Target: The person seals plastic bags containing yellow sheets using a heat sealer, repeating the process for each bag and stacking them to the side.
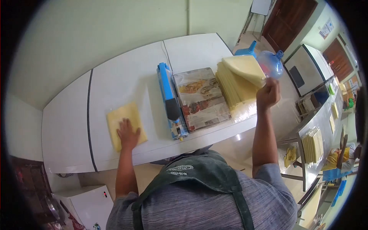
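My left hand (128, 133) lies flat, fingers spread, on a yellow square sheet (125, 122) on the white table (126, 82). My right hand (268, 94) is shut on the top yellow sheet (245, 68) of a tall stack of the same sheets (234, 88) at the table's right end, lifting its edge. Between the hands lie a blue heat sealer (170, 100) and a clear pack with printed labels (200, 98).
A clear water jug (269, 63) and a blue container (246, 50) stand behind the stack. To the right is a metal table (322, 115) with more yellow stacks (312, 145); a person in yellow (339, 156) is beside it. A white appliance (91, 205) stands lower left.
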The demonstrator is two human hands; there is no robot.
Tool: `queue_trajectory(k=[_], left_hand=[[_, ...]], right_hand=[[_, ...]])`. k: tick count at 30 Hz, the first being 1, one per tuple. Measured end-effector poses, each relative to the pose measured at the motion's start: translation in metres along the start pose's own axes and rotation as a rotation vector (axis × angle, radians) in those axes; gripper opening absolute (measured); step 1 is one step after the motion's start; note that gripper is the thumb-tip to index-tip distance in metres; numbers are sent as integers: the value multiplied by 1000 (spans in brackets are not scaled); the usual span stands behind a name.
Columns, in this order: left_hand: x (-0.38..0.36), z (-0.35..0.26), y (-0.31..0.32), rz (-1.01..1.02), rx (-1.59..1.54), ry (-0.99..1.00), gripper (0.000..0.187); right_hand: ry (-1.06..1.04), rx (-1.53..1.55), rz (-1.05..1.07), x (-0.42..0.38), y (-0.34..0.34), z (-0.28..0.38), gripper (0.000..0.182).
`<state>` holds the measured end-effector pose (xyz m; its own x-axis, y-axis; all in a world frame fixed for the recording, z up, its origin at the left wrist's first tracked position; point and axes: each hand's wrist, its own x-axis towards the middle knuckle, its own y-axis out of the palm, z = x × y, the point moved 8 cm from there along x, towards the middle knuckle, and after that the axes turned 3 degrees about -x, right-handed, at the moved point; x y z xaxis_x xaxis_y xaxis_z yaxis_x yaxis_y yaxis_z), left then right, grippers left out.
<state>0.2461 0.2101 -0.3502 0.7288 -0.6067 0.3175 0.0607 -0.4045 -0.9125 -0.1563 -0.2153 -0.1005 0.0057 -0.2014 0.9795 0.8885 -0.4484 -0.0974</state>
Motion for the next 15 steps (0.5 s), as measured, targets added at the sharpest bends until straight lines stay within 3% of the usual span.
queue_trajectory(k=[2, 3, 5, 7, 9, 11, 15], left_hand=[[2, -22, 4, 270, 206, -210, 66], [9, -26, 5, 264, 204, -216, 66], [21, -46, 2, 153, -196, -65, 63], [30, -75, 22, 249, -932, -117, 63], [36, -112, 43, 342, -1406, -227, 62], [41, -131, 69, 302, -1395, -373, 61], [44, -137, 78, 223, -1319, -342, 62]], right_hand=[[-88, 2, -98, 38, 9, 15, 14], [-161, 16, -114, 59, 10, 24, 14], [-169, 21, -10, 109, 19, 51, 12], [-169, 90, 163, 144, 46, 65, 14], [-180, 202, 373, 144, 94, 75, 23], [-118, 119, 792, 105, 160, 100, 39], [-287, 270, 1203, -40, 242, 154, 37]])
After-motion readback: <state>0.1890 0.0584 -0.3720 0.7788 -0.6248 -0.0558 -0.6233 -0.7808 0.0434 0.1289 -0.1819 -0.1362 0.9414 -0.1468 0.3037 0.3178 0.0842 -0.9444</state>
